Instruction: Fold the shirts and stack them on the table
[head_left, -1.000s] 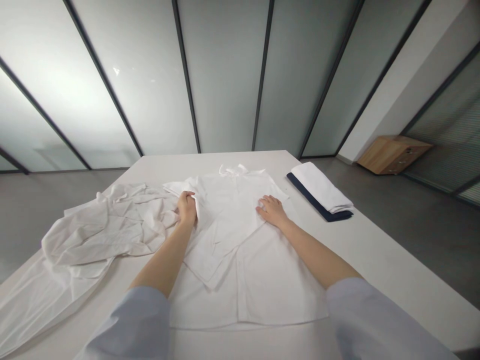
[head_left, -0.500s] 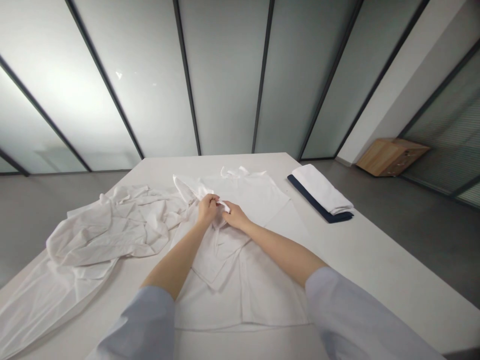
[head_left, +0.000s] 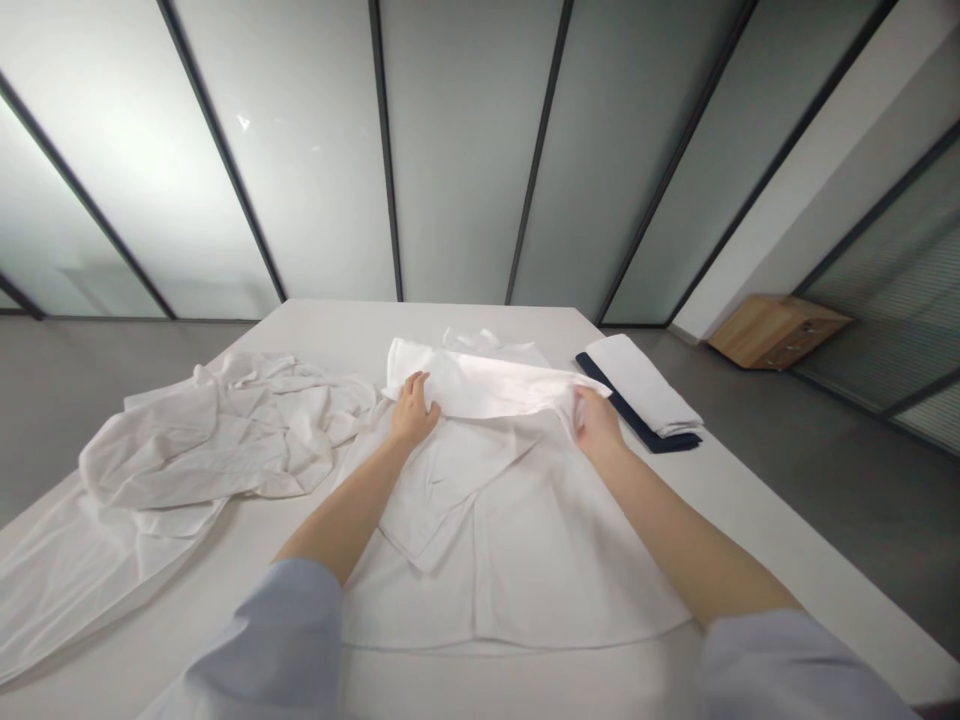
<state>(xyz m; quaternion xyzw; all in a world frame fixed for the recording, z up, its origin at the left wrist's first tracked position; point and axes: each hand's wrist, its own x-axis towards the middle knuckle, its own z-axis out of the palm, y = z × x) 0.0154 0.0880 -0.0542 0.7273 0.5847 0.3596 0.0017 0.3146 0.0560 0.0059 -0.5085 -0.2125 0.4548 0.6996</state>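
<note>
A white garment (head_left: 562,560) lies on the table in front of me, its hem towards me and a seam running up its middle. One long band-like section of it is raised and stretched sideways between my hands. My left hand (head_left: 413,412) grips the left part of this band, with the thumb below the fingers. At the band's right end, my right hand (head_left: 596,420) pinches the cloth, its fingers partly hidden by the fabric. Beneath the band, a pointed flap of cloth lies over the garment's left half.
To the left, a crumpled pile of white cloth (head_left: 217,440) trails towards the near table edge. A folded white cloth (head_left: 641,385) rests on a folded dark navy cloth (head_left: 675,442) at the right. A wooden cabinet (head_left: 772,330) stands on the floor beyond the white table (head_left: 780,590).
My hands were close together at the bunched cloth. My right hand has moved right with the cloth, so the band is now drawn out between both hands.
</note>
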